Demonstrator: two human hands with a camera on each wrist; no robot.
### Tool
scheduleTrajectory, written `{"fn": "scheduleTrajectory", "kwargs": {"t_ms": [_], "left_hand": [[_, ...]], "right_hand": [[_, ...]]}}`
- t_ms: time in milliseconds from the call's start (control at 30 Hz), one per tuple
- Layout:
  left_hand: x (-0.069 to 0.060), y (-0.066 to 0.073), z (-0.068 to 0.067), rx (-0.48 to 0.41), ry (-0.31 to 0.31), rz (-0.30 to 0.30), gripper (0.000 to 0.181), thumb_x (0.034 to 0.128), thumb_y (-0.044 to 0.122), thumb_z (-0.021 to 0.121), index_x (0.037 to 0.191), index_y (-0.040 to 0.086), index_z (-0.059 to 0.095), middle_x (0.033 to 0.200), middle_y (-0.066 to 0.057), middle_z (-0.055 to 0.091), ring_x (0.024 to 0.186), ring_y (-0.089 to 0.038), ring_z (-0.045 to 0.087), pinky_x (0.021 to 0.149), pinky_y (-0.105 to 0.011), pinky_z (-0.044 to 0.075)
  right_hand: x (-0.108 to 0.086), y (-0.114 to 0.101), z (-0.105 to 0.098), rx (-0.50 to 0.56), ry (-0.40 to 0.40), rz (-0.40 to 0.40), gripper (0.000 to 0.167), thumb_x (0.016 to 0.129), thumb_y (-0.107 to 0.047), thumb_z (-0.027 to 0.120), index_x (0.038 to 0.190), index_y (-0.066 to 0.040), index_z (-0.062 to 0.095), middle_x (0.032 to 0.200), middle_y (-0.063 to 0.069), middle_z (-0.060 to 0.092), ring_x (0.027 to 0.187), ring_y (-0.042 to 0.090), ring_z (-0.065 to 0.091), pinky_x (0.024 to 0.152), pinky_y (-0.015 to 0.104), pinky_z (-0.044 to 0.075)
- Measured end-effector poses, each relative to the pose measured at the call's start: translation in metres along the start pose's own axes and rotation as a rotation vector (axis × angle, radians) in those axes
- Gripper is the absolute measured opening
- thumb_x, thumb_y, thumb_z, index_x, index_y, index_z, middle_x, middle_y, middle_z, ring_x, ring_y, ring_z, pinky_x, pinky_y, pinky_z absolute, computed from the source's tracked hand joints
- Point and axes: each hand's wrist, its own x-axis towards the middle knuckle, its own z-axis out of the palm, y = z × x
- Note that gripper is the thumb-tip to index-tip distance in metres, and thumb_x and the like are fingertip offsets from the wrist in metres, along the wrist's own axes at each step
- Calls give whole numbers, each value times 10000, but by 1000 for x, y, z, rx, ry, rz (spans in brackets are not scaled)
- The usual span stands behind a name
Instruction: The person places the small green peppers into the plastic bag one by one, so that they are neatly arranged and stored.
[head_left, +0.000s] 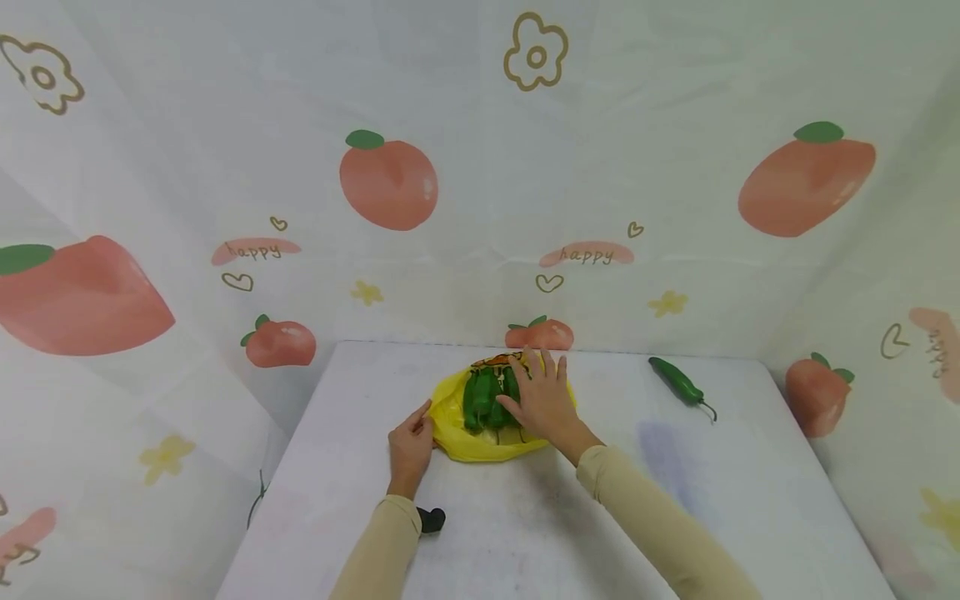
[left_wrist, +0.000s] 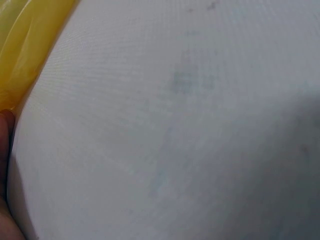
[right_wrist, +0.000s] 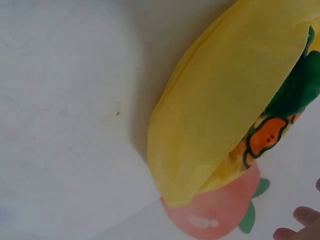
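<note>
A yellow plastic bag point(head_left: 457, 446) lies open near the back of the white table, with several green peppers point(head_left: 483, 398) inside it. At the bag's left edge, my left hand point(head_left: 411, 446) pinches the plastic between thumb and fingers. My right hand point(head_left: 546, 402) is spread over the bag's right side, its fingers extended beside the peppers; whether it touches them I cannot tell. The right wrist view shows the bag's side point(right_wrist: 200, 115), an orange print and one green pepper point(right_wrist: 297, 87). In the left wrist view only a bit of the yellow bag point(left_wrist: 30, 45) and hand appear.
A single long green pepper point(head_left: 677, 380) lies on the table point(head_left: 735, 467) at the back right. Past the table's left edge a thin green stem point(head_left: 257, 498) shows. A printed cloth point(head_left: 480, 167) hangs behind and at both sides.
</note>
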Motion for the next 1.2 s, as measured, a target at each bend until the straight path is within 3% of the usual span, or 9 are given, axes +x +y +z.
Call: {"fn": "scheduleTrajectory", "kwargs": {"t_ms": [400, 767, 1200], "left_hand": [[0, 0, 0, -21, -8, 16, 365, 987, 186, 594, 1322, 283, 702, 919, -98, 753, 614, -123, 595, 561, -213, 555], [1, -1, -1, -34, -24, -4, 374, 984, 192, 587, 1330, 280, 697, 991, -110, 764, 640, -160, 621, 574, -223, 565], [2, -3, 1, -27, -7, -5, 371, 980, 192, 584, 1320, 278, 706, 920, -92, 752, 613, -139, 603, 559, -229, 560]], "right_hand": [[-4, 26, -11, 7, 15, 37, 800, 943, -639, 576, 1556, -150, 418, 1585, 246, 339, 1456, 520, 347, 1165, 758, 243], [-15, 51, -9, 53, -130, 132, 855, 961, -697, 466, 1631, -203, 270, 1707, 201, 111, 1561, 498, 101, 1212, 756, 66], [-30, 81, -7, 69, -107, 193, 859, 968, -658, 489, 1621, -137, 288, 1685, 246, 144, 1545, 521, 120, 1205, 765, 49]]}}
